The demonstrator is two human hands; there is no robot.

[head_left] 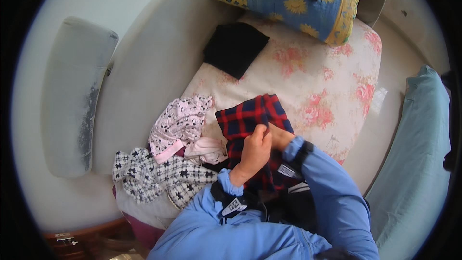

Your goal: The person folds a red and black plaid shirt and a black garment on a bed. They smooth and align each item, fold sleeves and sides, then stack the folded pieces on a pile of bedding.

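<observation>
A red and navy plaid garment, perhaps a shirt (pixel 245 115), lies partly folded on the flowered mattress in front of me. My left hand (pixel 256 148) is closed, pinching the cloth near its middle. Right beside it, my right hand (pixel 280 138) reaches into the plaid folds from the right; its fingers are hidden behind the cloth and the left hand. Both forearms wear blue sleeves with dark bands at the wrists. My arms cover the lower part of the garment.
Left of the plaid cloth lie a crumpled pink patterned garment (pixel 175 123) and a black-and-white checked one (pixel 149 176). Farther off are a folded black cloth (pixel 236 48) and a blue-yellow quilt (pixel 288 7) with folded clothes on top. A teal-covered piece (pixel 416 164) stands at right.
</observation>
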